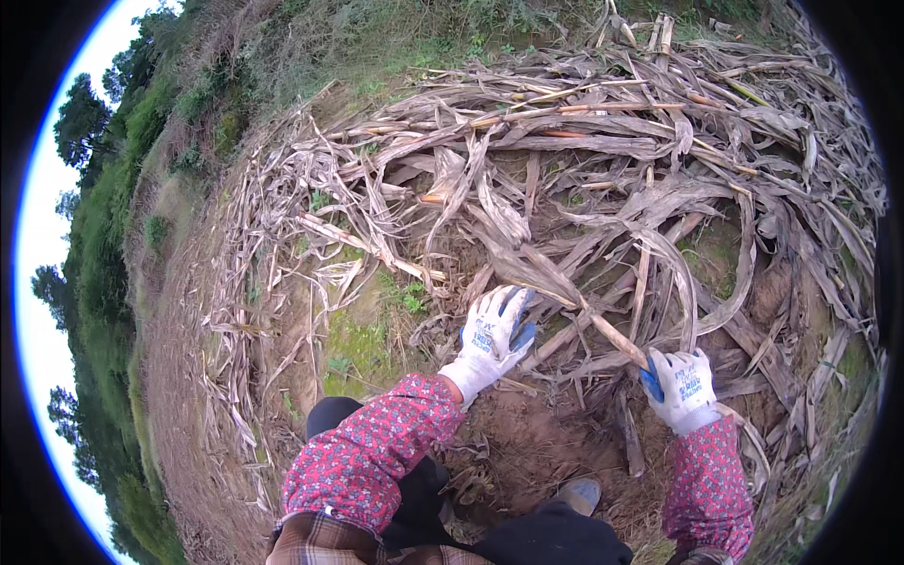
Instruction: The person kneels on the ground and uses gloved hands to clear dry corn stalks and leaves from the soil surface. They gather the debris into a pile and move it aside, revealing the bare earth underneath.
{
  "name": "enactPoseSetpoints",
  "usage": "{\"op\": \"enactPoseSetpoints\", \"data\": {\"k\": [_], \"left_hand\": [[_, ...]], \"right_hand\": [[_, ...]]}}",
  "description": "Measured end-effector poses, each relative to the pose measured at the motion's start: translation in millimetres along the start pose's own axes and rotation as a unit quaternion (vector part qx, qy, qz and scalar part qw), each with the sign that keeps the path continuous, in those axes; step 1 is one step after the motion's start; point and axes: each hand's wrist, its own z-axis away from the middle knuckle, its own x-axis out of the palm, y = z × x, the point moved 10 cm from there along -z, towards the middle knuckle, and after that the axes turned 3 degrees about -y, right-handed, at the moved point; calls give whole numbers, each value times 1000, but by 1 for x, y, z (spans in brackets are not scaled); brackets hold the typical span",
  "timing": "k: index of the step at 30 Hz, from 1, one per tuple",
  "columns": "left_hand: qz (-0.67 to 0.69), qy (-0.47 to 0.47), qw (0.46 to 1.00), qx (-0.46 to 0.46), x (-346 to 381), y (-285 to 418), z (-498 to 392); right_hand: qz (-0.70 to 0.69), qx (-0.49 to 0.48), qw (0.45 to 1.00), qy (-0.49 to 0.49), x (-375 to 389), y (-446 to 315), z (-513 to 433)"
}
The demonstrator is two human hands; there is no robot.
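Note:
My right hand (681, 388), in a white work glove with a blue palm, grips the cut end of a dry corn stalk (613, 333). The stalk runs up and to the left, with withered leaves along it. My left hand (494, 335), gloved the same way, is at the lower edge of the dry stalks and leaves, left of that stalk. Its fingers are bent, and whether they hold anything cannot be told. Another dry stalk (367, 247) lies above and left of my left hand. Both sleeves are red and patterned.
Heaped dry corn stalks (600, 134) curve across the ground ahead and to the right. Bare soil (515, 441) and a shoe (580, 494) are just below the hands. A mossy green patch (353, 346) lies to the left. Shrubs and a grassy slope (339, 49) rise beyond.

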Motion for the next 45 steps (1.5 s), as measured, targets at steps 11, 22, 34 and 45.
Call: {"op": "enactPoseSetpoints", "data": {"k": [11,22,34,45], "left_hand": [[-81,-211,940,255,56,43,-32],[379,-77,913,131,53,240,-57],[414,-110,844,324,0,400,10],[228,-254,923,-178,195,94,-32]], "right_hand": [[284,261,917,-102,-75,61,367],[-234,534,760,286,40,36,401],[-701,352,425,451,87,37,241],[-184,732,320,572,14,77,902]]}}
